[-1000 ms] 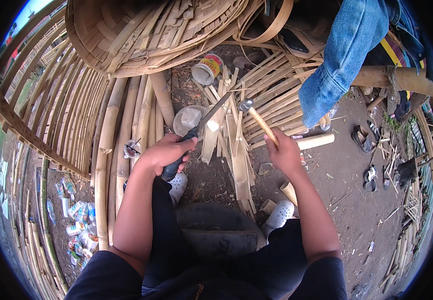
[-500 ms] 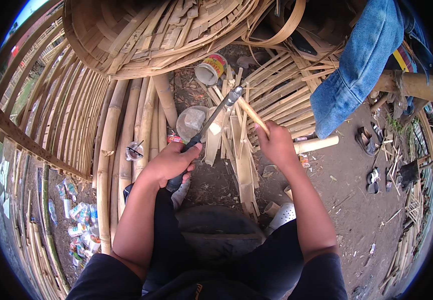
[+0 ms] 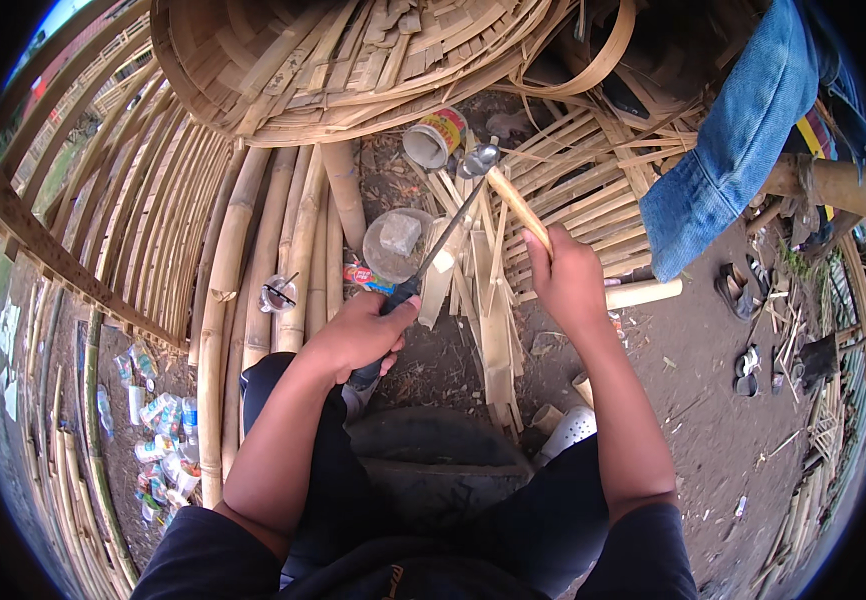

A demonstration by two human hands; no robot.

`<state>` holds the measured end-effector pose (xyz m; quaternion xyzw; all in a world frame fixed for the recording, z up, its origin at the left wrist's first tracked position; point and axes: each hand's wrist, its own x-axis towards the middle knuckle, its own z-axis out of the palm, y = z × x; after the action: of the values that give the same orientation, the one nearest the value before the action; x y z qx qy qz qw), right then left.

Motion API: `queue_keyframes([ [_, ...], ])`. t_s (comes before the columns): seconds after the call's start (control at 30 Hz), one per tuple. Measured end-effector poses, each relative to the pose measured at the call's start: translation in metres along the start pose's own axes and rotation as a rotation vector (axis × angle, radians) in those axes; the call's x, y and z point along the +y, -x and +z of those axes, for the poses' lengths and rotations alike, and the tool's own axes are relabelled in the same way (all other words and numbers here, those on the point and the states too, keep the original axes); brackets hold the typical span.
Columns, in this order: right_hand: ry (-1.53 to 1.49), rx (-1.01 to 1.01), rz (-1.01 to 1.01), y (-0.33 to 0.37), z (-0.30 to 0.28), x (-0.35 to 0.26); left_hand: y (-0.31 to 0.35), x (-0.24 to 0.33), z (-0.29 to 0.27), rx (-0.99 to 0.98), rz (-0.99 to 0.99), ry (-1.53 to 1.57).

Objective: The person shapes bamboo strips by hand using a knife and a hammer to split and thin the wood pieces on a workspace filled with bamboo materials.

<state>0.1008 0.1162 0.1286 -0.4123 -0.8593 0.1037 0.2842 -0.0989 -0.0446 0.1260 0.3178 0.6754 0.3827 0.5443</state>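
Left hand (image 3: 365, 335): fingers (image 3: 403, 313) clamped round knife (image 3: 449, 237) handle. Right hand (image 3: 565, 280): fingers (image 3: 537, 252) clamped on hammer (image 3: 519, 208), head (image 3: 478, 161) near knife tip.

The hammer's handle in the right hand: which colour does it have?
Light yellowish brown; the hammer handle shows best in the head view.

Knife (image 3: 435, 250) left of hammer (image 3: 520, 209). Cup (image 3: 278, 294) on the poles (image 3: 220, 310), inboard of both edges. Dish (image 3: 391, 268) off their right edge, stone (image 3: 400, 234) on it.

Black knife handle (image 3: 410, 285), tan hammer handle (image 3: 519, 207), white dotted shoe (image 3: 575, 427)
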Motion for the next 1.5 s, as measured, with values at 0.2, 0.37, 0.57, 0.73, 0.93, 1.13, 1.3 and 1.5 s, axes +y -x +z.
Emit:
queue_keyframes([
  [0.2, 0.047, -0.053, 0.067, 0.016, 0.036, 0.017, 0.002, 0.0, 0.002, -0.009, -0.016, 0.013],
  [0.37, 0.163, -0.14, 0.088, 0.016, 0.04, 0.029, 0.005, 0.004, -0.004, 0.027, -0.013, 0.006],
  [0.57, -0.095, 0.152, 0.004, 0.004, 0.008, -0.012, 0.007, -0.001, -0.008, 0.017, -0.014, -0.027],
  [0.73, 0.102, -0.08, 0.104, 0.015, 0.047, 0.018, 0.006, 0.002, 0.0, -0.023, -0.016, -0.076],
  [0.93, -0.047, 0.107, 0.01, 0.001, 0.004, -0.009, 0.005, -0.011, -0.003, 0.005, 0.01, -0.223],
  [1.13, 0.072, -0.053, -0.011, 0.023, 0.03, 0.008, 0.0, -0.009, 0.0, -0.028, 0.02, -0.178],
  [1.3, 0.013, -0.041, 0.084, 0.019, 0.026, 0.005, 0.006, -0.011, 0.006, -0.099, -0.008, -0.276],
  [1.5, -0.193, 0.276, -0.064, 0.026, 0.011, -0.001, 0.002, -0.018, 0.007, -0.058, 0.011, -0.178],
])
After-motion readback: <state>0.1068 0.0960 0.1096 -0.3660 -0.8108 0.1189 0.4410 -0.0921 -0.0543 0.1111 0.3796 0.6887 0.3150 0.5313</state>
